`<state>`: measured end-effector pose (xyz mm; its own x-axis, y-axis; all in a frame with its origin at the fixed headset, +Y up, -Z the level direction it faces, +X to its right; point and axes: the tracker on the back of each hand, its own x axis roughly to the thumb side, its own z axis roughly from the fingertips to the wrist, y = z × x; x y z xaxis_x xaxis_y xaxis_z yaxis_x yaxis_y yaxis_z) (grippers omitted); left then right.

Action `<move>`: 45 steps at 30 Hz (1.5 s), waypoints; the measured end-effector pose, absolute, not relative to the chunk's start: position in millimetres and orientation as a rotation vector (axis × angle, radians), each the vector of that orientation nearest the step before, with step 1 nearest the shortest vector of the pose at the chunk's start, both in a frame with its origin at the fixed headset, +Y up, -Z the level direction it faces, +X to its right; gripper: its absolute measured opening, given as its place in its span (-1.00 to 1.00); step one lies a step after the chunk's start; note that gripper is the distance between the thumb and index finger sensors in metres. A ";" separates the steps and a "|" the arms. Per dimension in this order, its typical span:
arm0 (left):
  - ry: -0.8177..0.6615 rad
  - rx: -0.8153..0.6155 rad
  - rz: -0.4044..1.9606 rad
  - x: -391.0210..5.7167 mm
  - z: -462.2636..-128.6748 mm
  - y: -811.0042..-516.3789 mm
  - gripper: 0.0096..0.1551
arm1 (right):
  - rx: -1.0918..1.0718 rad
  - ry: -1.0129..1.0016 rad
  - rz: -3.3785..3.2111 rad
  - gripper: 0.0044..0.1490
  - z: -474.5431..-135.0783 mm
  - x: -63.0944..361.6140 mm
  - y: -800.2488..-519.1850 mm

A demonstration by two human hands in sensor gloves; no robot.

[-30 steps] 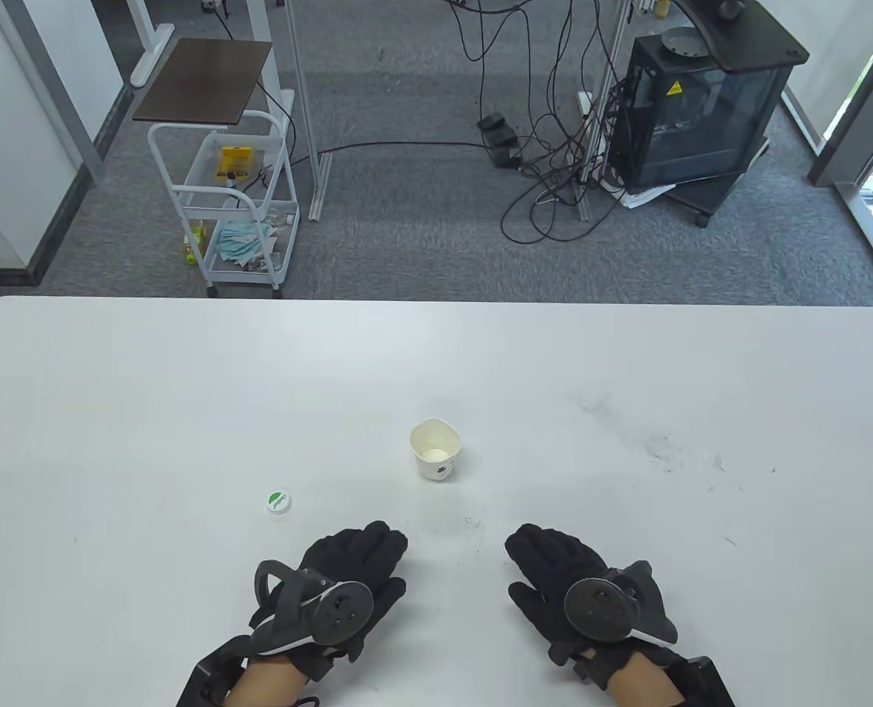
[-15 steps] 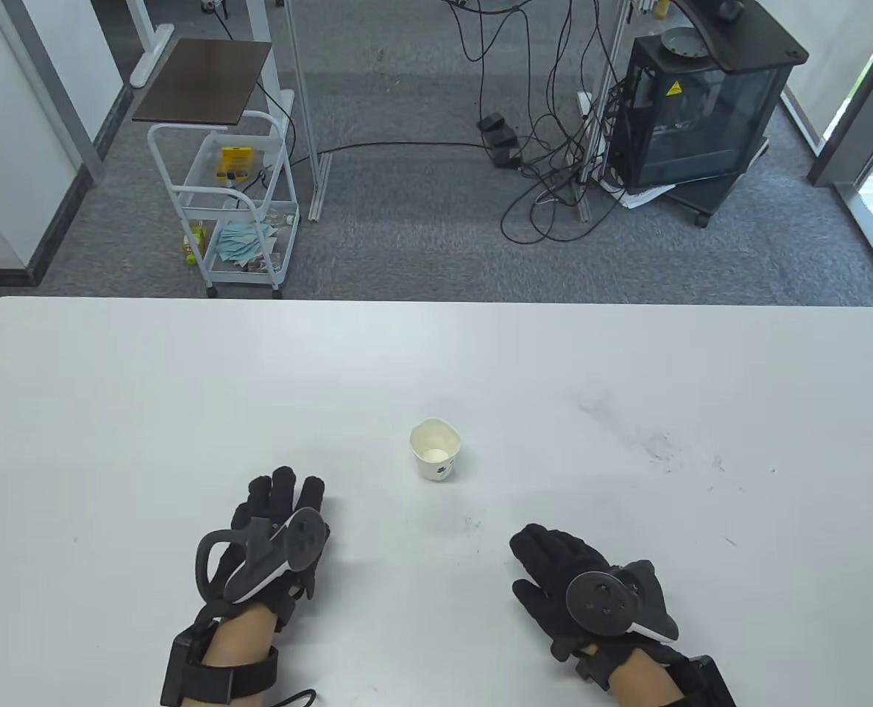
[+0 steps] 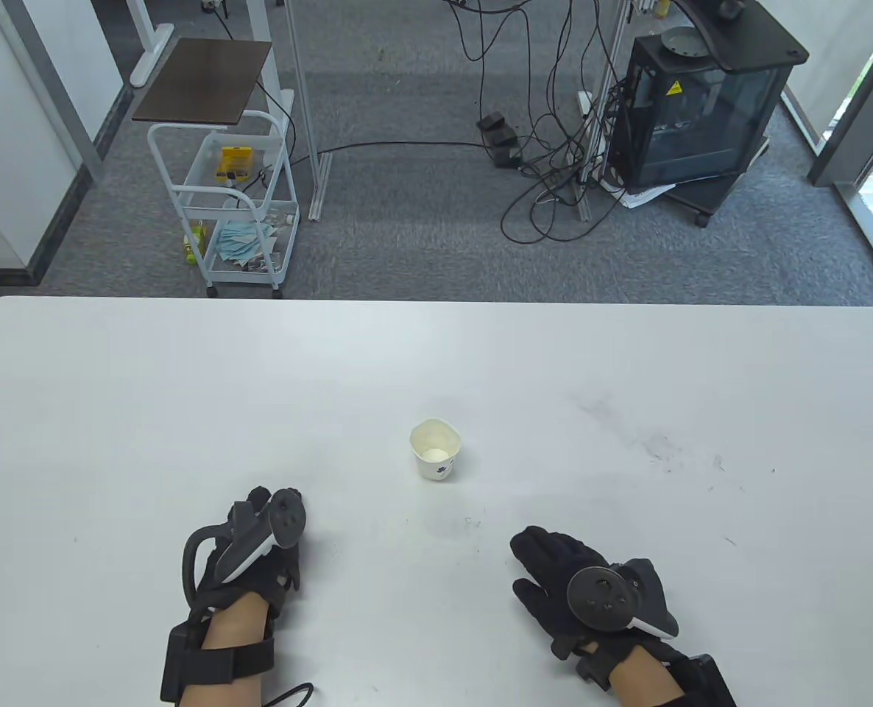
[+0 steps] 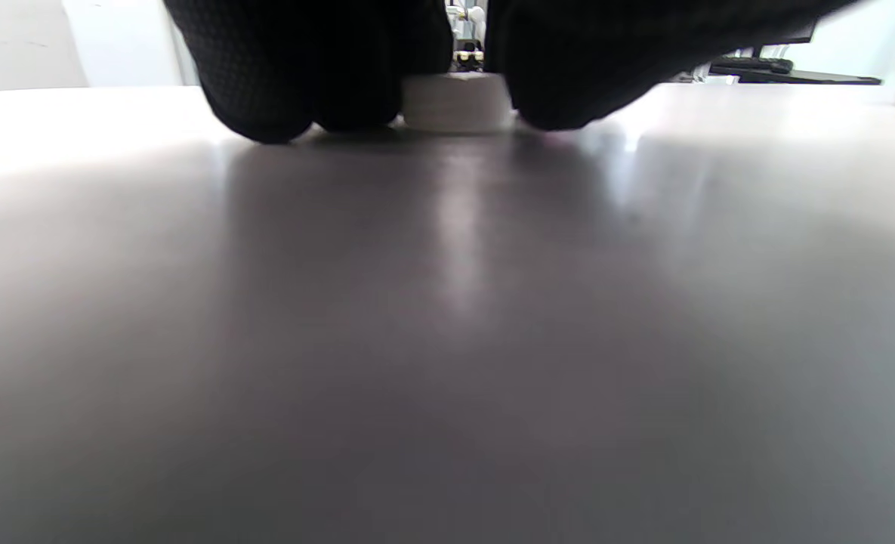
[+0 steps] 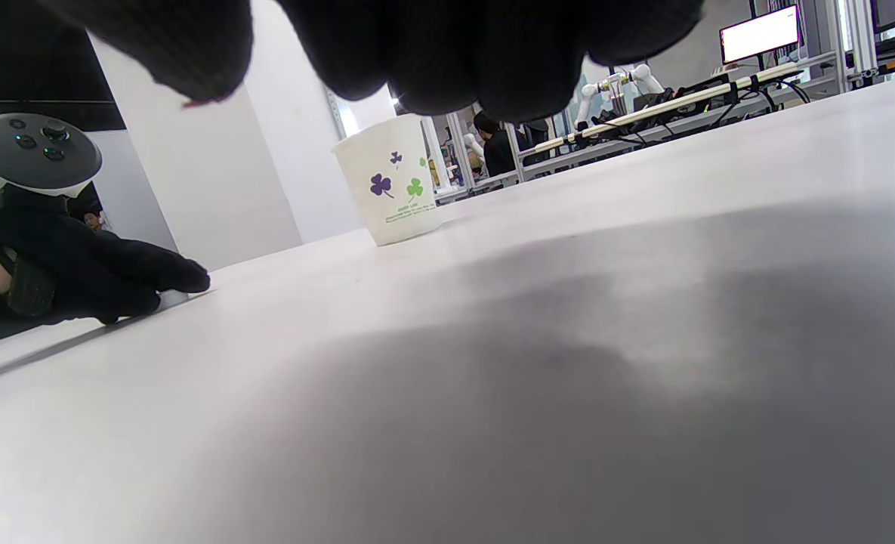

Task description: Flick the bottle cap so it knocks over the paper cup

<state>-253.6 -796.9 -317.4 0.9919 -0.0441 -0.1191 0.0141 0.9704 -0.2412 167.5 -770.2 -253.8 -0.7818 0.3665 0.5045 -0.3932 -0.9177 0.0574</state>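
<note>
Broadly, one wide white rounded-corner desk carries everything; dark scuff marks smudge its right half.

Two black-gloved hands, one tracker each. Right hand lies palm-down near the desk's near edge, right of centre, fingers extended, lightly spread and aimed away toward the far left. From the right wrist view those fingers hang over bare desk, touching nothing that shows. Its grey disc-faced tracker sits on the back of the hand.

Left hand is at the near left, tipped over so its black-and-white tracker hides most of the fingers from above. Left wrist view: gloved fingers come down to the desk on both sides of the cap, flanking it closely. Real contact with its sides cannot be told; the edges are blurred.

One white paper cup with purple and green clover print stands upright, long axis vertical, open mouth up, roughly mid-desk, well apart from both hands, beyond them and between them. Right wrist view shows the clover print facing that camera.

One small white round bottle cap sits flat on the desk, axis vertical, under the left hand. Hidden in the table view. Whether its open or closed face is up cannot be told.
</note>
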 end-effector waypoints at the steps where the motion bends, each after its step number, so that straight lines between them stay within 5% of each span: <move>1: 0.131 -0.240 -0.027 -254.8 -317.1 -796.8 -0.39 | 0.732 -0.072 2.635 -0.22 -254.1 167.7 -770.7; 7: 0.046 -0.195 -0.026 -243.0 -311.1 -792.7 -0.38 | 0.719 -0.074 2.626 -0.21 -255.7 170.3 -770.6; 16: -0.294 -0.055 -0.020 -148.6 -288.6 -781.3 -0.36 | 0.703 -0.092 2.624 -0.22 -256.6 174.0 -768.7; 26: -0.543 -0.144 -0.136 -67.9 -263.7 -789.6 -0.35 | 0.695 -0.079 2.639 -0.22 -255.9 173.1 -770.1; 36: -0.503 -0.140 -0.114 -71.8 -265.0 -787.0 -0.11 | 0.686 -0.026 2.649 -0.22 -258.4 170.3 -775.2; 45: -0.367 -0.009 0.094 -145.9 -257.5 -757.7 -0.13 | 0.635 0.053 2.559 -0.22 -258.6 160.6 -782.3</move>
